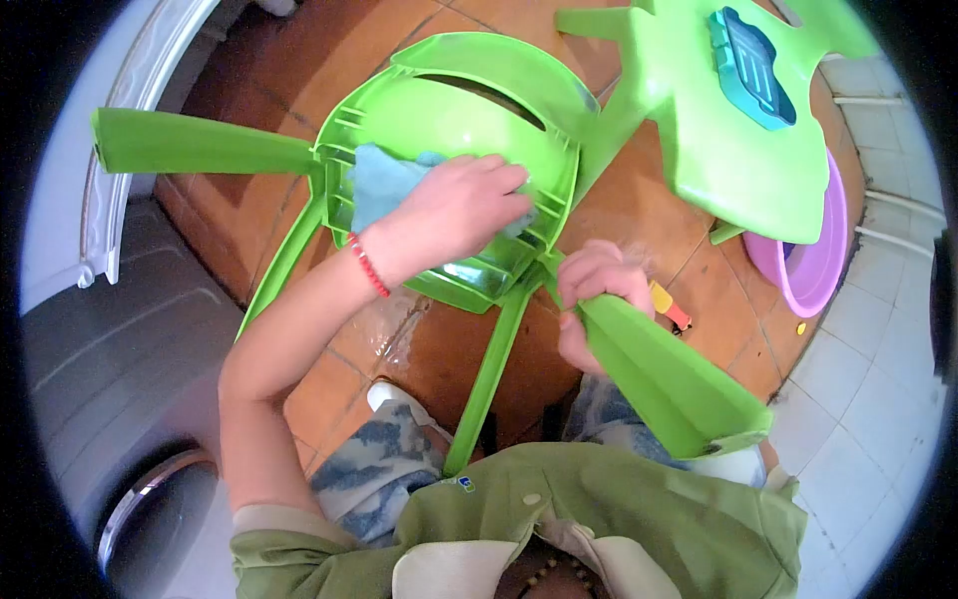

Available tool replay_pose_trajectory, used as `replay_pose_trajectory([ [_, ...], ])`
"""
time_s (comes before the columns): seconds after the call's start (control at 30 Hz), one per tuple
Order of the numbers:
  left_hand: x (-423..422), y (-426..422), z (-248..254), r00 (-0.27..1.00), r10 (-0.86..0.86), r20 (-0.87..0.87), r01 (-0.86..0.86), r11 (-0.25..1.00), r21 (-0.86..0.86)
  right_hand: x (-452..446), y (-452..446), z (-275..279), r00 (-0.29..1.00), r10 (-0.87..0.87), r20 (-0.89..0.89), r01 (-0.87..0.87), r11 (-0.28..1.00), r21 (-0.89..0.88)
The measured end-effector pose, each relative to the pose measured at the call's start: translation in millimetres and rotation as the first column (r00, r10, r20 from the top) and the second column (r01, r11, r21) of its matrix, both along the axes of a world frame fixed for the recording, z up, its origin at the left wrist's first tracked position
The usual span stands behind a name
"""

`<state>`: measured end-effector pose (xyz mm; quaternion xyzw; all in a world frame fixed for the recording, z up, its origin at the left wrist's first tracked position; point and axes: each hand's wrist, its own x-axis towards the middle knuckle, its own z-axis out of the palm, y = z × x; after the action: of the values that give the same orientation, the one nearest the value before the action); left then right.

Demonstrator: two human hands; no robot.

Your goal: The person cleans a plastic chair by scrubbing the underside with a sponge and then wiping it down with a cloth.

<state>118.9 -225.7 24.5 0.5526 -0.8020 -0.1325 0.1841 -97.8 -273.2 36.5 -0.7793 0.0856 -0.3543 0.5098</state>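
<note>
A green plastic chair [459, 110] is tipped over so that its ribbed underside faces me and its legs stick out. My left hand [477, 205], with a red beaded bracelet on the wrist, presses a blue cloth [384, 183] against that underside; the fingers are closed over the cloth, whose edges show on both sides. Wet shine marks the plastic just below it. Near the base of the chair's right front leg [669, 384], my right hand [599, 295] is wrapped around the green plastic.
A second green plastic chair [699, 165] carries a teal soap dish [753, 70]. Behind it stands a purple basin [833, 240]. A yellow-and-red handled item [671, 304] lies on the wet orange tile floor [714, 290]. White wall tiles [843, 379] border the right; a grey appliance stands left.
</note>
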Motion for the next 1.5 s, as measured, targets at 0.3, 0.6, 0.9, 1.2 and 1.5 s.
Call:
replay_pose_trajectory([
  [0.3,2.4,-30.5,11.4,0.858,0.37,-0.357,-0.409,0.911,-0.041,-5.7,-4.5,8.8,0.989,0.144,-0.026,-0.142,0.988,0.054],
  [0.6,15.5,-26.7,29.4,0.887,0.458,0.062,-0.458,0.889,-0.02,3.0,7.3,6.0,0.918,0.395,0.046,-0.393,0.885,0.25],
  [0.9,-36.7,59.2,64.5,0.805,0.545,-0.232,-0.508,0.837,0.203,17.1,-4.7,7.2,0.989,0.15,0.018,-0.149,0.95,0.274],
  [1.2,-28.1,79.5,89.9,0.485,0.592,-0.644,-0.468,0.798,0.381,54.3,-45.9,5.5,0.979,0.124,0.16,-0.191,0.828,0.527],
  [1.5,-78.9,105.0,101.9,0.371,0.139,-0.918,0.091,0.978,0.185,28.7,-61.8,-50.3,0.9,-0.018,-0.436,0.025,1.0,0.009],
])
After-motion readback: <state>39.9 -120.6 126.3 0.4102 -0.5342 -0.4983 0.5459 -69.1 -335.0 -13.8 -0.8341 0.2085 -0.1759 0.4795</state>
